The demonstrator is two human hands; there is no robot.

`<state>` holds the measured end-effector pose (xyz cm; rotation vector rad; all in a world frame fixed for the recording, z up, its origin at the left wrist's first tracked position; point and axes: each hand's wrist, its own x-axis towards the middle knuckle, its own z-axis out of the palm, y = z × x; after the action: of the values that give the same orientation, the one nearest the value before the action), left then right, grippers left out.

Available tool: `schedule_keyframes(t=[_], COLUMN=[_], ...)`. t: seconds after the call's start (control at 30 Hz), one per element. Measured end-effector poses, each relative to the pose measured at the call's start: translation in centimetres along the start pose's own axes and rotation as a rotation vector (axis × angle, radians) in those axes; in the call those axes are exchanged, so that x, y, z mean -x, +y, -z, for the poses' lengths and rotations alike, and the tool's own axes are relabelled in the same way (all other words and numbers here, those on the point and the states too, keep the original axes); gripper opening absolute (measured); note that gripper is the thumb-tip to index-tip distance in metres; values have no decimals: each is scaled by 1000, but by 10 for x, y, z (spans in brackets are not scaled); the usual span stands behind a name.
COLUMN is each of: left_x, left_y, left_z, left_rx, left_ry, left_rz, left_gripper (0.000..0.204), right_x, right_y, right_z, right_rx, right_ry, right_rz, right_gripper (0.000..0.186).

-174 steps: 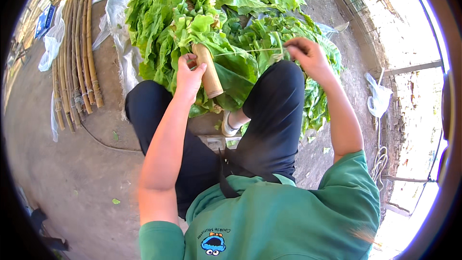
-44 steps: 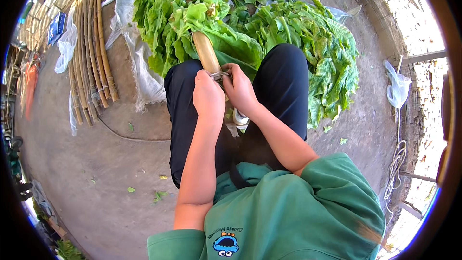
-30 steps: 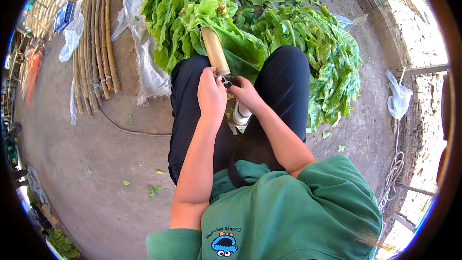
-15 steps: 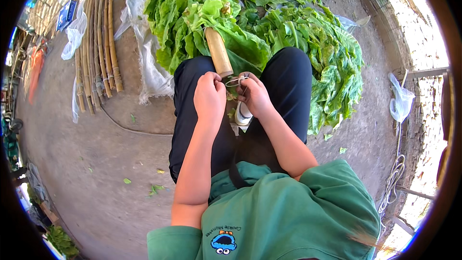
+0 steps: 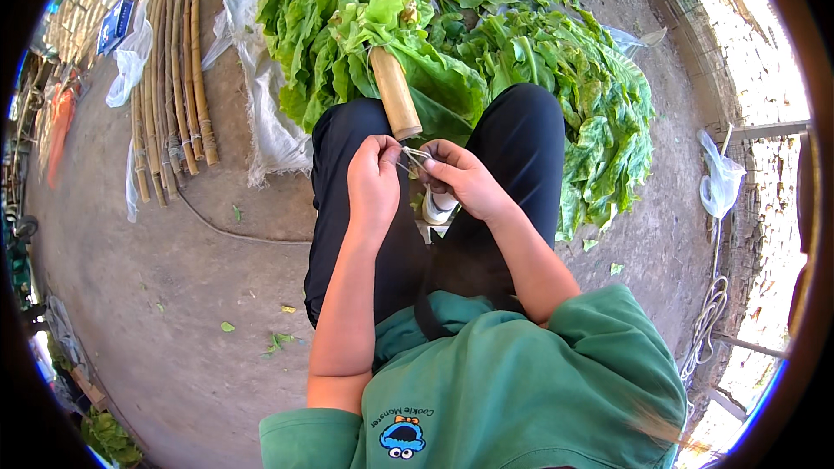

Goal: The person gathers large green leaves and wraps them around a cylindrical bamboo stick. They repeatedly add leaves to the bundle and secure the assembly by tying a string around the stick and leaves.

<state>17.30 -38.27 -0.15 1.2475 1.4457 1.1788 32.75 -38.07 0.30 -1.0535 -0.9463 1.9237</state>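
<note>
Between my knees, a thin pale string [image 5: 412, 155] is pinched and looped in the fingers of both hands. My left hand [image 5: 374, 181] is closed on one side of it, thumb against forefinger. Closed on its other side is my right hand [image 5: 462, 179], fingertips darkened. Just beyond my fingers is the cut end of a bamboo pole [image 5: 396, 97], apart from both hands. Its far part is hidden under a thick row of broad green leaves [image 5: 330, 35]. A second heap of large leaves [image 5: 599, 113] lies to the right, past my right knee.
Several long bamboo poles [image 5: 178, 78] lie side by side at the far left, by a white plastic bag [image 5: 130, 65] and a white woven sack [image 5: 261, 78]. At the right, another plastic bag [image 5: 721, 182] and a coiled rope [image 5: 711, 313] are beside a brick wall [image 5: 764, 234].
My hands have come closer together, the right moving slightly left and down. The string loop now spans between both sets of fingertips. The pole and leaves have stayed in place.
</note>
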Motion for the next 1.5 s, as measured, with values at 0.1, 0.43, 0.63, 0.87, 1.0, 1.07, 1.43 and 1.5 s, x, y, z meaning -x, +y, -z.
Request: schedule_keyframes(t=[0.1,0.43,0.63,0.87,1.0,1.07,1.43,1.5], left_x=[1,-7,-31,-27,-33,-34,-26,-27], left_y=[1,10,1,23,16,16,-18,-29], left_z=[-1,7,-22,-32,-32,-32,-28,-24], left_rx=[516,62,-586,-776,-864,-786,-46,26], left_ry=[-82,-201,77,-1,-22,-56,127,124], left_rz=[321,213,0,92,0,46,191,214], left_gripper=[8,25,13,17,16,15,19,22], right_x=[-1,-30,-68,-60,-63,-66,-69,-67], right_y=[5,10,36,21,25,43,55,56], right_z=[1,13,11,20,32,36,19,15], right_rx=[-195,-118,321,544,471,512,152,143], right_ry=[-20,133,493,494,409,457,521,526], right_rz=[-44,47,446,211,175,296,242,263], right_gripper=[14,12,16,25,24,22,14,15])
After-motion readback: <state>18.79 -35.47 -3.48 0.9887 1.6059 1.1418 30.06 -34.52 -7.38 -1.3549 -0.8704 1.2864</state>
